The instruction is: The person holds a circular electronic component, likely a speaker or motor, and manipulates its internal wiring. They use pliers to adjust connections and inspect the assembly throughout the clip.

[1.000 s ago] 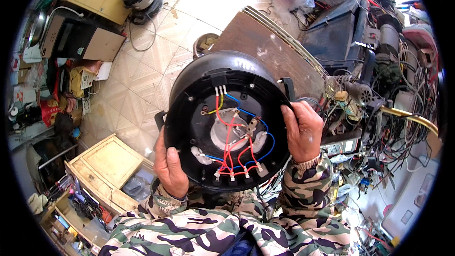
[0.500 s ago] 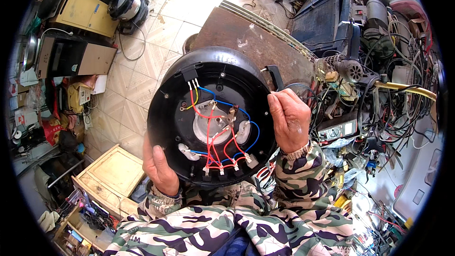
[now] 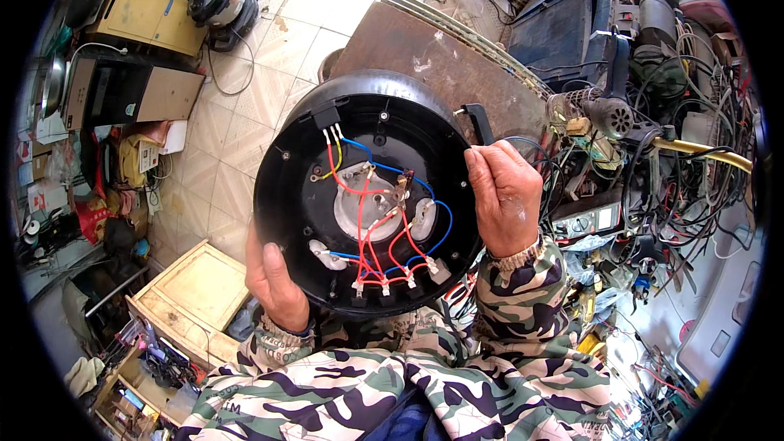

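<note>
An upturned black cooker housing is held in front of me, its underside showing red, blue and yellow-green wires, metal terminals, white fittings and a round silver plate. My left hand grips the lower-left of the housing, thumb upright along its side. On the right, my right hand has thumb and fingers closed on the rim, just below a black side handle.
A worn brown board lies beyond the housing. Tangled cables and metal parts pile up at the right. A multicooker stands on the tiled floor, near cabinets at left. A pale wooden cabinet with an open drawer is at lower left.
Compared with one second ago, the housing and both hands have shifted left and upward in view. Both hands still hold it, and the surroundings have also shifted slightly in the picture.
</note>
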`<state>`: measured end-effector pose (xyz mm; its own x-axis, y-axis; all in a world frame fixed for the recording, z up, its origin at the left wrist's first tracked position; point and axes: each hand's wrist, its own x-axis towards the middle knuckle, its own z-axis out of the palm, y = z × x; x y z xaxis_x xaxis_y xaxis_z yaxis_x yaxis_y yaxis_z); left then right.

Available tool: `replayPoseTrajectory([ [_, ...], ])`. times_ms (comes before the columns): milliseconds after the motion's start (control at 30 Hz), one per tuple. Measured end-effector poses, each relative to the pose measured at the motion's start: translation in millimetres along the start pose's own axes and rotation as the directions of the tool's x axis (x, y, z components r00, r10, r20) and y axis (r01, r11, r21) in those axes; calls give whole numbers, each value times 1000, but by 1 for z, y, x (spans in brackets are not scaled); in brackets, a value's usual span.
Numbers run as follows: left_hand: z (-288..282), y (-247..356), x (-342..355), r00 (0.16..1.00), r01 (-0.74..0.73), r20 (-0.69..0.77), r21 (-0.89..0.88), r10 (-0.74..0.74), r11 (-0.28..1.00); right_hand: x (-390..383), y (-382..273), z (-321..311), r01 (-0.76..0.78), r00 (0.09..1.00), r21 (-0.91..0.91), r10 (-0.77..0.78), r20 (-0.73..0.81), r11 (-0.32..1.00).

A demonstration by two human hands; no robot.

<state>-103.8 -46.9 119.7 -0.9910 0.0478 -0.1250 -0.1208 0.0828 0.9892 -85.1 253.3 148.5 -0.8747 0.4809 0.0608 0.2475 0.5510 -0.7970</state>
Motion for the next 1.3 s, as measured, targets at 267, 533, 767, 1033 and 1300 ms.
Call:
replayPoseTrajectory([
  [267,2,1,-2,999,46,-14,-46,-47,998,3,2,-1,20,1000,-8,-20,16,1000],
  [533,0,-4,-4,999,35,-28,-34,-36,999,7,1,-1,33,999,-8,-33,27,999],
  [767,2,-3,-3,1000,18,-19,-57,-19,998,7,2,0,8,1000,-4,-8,24,1000],
  [1033,1,-1,-5,999,39,-22,-39,-39,999,4,4,7,40,999,-52,-40,3,998],
  [1300,3,4,-5,999,-41,-7,145,42,989,1,9,11,40,999,-73,-41,-10,997],
])
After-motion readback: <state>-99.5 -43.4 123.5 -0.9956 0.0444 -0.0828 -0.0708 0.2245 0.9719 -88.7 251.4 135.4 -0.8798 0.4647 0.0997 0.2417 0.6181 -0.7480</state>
